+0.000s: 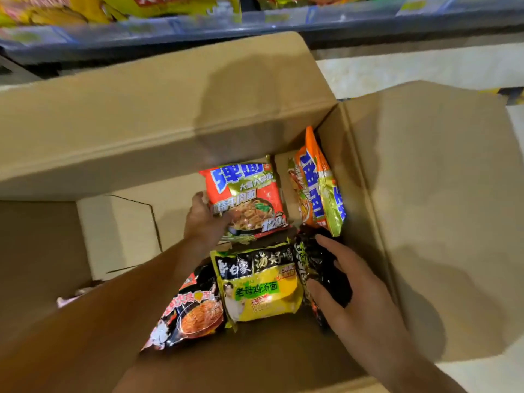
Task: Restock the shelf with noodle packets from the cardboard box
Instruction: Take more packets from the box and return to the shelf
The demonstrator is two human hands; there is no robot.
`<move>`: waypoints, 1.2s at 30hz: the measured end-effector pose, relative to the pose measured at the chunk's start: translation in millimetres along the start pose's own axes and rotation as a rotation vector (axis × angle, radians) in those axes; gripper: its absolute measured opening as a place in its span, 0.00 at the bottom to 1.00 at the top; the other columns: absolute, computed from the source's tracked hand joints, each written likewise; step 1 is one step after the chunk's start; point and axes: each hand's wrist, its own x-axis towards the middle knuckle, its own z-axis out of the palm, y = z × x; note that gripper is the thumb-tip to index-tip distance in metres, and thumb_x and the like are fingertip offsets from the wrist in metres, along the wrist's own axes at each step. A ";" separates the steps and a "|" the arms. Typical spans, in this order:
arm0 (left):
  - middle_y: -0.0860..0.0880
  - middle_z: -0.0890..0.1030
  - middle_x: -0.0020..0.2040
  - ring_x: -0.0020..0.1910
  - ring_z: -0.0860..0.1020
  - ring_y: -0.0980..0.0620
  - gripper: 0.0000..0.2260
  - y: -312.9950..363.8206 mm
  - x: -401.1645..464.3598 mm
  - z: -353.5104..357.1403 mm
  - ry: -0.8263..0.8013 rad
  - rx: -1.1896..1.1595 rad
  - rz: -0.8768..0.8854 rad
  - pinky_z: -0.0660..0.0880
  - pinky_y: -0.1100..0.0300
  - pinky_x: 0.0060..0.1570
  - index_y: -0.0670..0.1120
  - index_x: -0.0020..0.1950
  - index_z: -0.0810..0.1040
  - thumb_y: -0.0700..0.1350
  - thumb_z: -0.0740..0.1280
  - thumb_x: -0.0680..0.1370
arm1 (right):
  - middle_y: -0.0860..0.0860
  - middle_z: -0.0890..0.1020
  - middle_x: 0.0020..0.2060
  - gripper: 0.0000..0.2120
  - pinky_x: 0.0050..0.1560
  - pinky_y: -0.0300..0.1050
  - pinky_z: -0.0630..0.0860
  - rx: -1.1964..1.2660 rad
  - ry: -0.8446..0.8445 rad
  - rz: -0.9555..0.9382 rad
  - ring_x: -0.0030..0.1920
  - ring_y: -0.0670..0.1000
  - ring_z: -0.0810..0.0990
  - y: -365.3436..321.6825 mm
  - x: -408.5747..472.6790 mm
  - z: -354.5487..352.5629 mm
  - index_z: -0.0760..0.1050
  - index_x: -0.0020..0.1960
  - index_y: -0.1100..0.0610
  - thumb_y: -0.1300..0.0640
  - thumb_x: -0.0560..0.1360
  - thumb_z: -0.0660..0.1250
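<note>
Head view: cardboard box [158, 114] open on floor below shelf [255, 26]. Left hand [202, 219] grips red beef-noodle packet [246, 198], thumb on its edge, other fingers hidden behind. Right hand [351, 287] curls round black packet [320, 268]. Yellow chicken-noodle packet [259, 285], black fire-noodle packet [190, 307], orange packets [316, 185] lie inside. Risk: slick wrappers slipping if both lifted together. Shelf stock blurred; box's left part hidden under flap.

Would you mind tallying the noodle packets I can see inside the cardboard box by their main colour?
Red-orange: 2, the flat red packet gripped by the left hand, and the orange packet standing on edge by the box wall.
Yellow: 1, the yellow packet.
Black: 2, the black packet under the left forearm, and the dark packet under the right hand.
Total: 5.
</note>
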 end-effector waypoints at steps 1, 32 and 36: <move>0.51 0.79 0.54 0.50 0.79 0.48 0.27 1.1 0.2 2.3 0.008 -0.017 -0.044 0.75 0.56 0.50 0.47 0.65 0.68 0.46 0.77 0.71 | 0.28 0.66 0.68 0.31 0.68 0.37 0.66 0.003 -0.013 -0.001 0.68 0.29 0.63 -0.3 0.9 0.0 0.59 0.73 0.30 0.47 0.76 0.69; 0.65 0.83 0.48 0.53 0.80 0.62 0.17 -18.2 -150.6 -168.2 0.213 -0.166 0.085 0.71 0.36 0.63 0.61 0.54 0.73 0.54 0.75 0.69 | 0.56 0.73 0.64 0.29 0.56 0.57 0.67 -0.574 0.548 0.096 0.61 0.61 0.69 -26.8 95.6 72.2 0.73 0.66 0.57 0.52 0.67 0.76; 0.56 0.83 0.51 0.53 0.80 0.59 0.16 -31.4 -148.9 -170.4 0.247 -0.223 0.088 0.79 0.47 0.55 0.52 0.56 0.74 0.43 0.76 0.72 | 0.56 0.77 0.64 0.25 0.59 0.56 0.75 -0.320 0.377 0.168 0.62 0.63 0.76 -32.7 95.4 63.1 0.67 0.72 0.54 0.52 0.77 0.68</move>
